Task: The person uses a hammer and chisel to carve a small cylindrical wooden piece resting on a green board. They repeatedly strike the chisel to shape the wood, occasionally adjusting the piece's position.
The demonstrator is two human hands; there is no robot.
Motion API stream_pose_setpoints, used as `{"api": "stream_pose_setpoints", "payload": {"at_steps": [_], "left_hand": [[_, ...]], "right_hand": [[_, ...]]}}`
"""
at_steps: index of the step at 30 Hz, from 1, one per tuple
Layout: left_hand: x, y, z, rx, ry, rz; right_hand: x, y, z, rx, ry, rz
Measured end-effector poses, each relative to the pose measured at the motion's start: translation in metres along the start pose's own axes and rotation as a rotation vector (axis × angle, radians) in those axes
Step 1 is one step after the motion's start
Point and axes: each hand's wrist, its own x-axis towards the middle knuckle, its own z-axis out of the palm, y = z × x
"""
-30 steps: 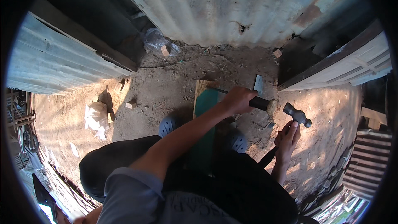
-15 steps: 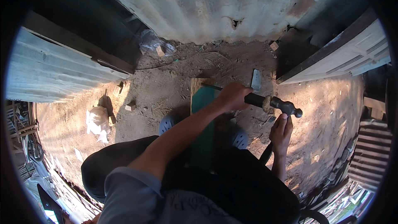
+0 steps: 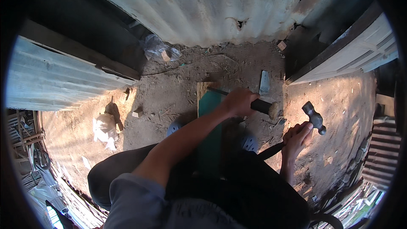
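My left hand [image 3: 241, 101] is closed around a dark-handled tool [image 3: 263, 107] like a chisel, with a battered tan end at the right. Its thin shaft points left across the upper part of a green-topped wooden board [image 3: 209, 107] between my feet. My right hand [image 3: 296, 141] grips a ball-peen hammer [image 3: 315, 118] close below its dark metal head, which is held apart from the tool's end, to the right. A pale flat blade [image 3: 264, 82] lies on the dirt just beyond my left hand.
Corrugated metal sheets [image 3: 224, 4] stand ahead and at the left [image 3: 55, 76]. A white panel [image 3: 343, 59] leans at the right. On the dirt are a white bag [image 3: 104, 128], a crumpled clear plastic sheet [image 3: 154, 48] and small wood blocks [image 3: 137, 112]. Scrap wood [image 3: 29, 135] is piled at the far left.
The hammer head swung left to the tool's tan end half a second ago and is now back to the right and tilted. My left hand has barely moved.
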Motion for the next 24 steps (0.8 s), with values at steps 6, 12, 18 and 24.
{"api": "stream_pose_setpoints", "payload": {"at_steps": [6,12,18,24], "left_hand": [[0.007,-0.008,-0.002,0.037,-0.056,0.029],[0.01,-0.016,-0.002,0.036,0.019,0.076],[0.029,-0.038,-0.066,-0.363,0.569,0.044],[0.012,-0.088,-0.123,-0.222,0.703,-0.422]], "right_hand": [[0.003,0.015,-0.013,-0.287,-0.096,-0.113],[0.004,0.026,-0.011,-0.538,-0.348,-0.186],[0.008,0.017,-0.017,-0.263,-0.222,0.081],[0.016,0.027,-0.023,-0.313,-0.286,0.035]]}}
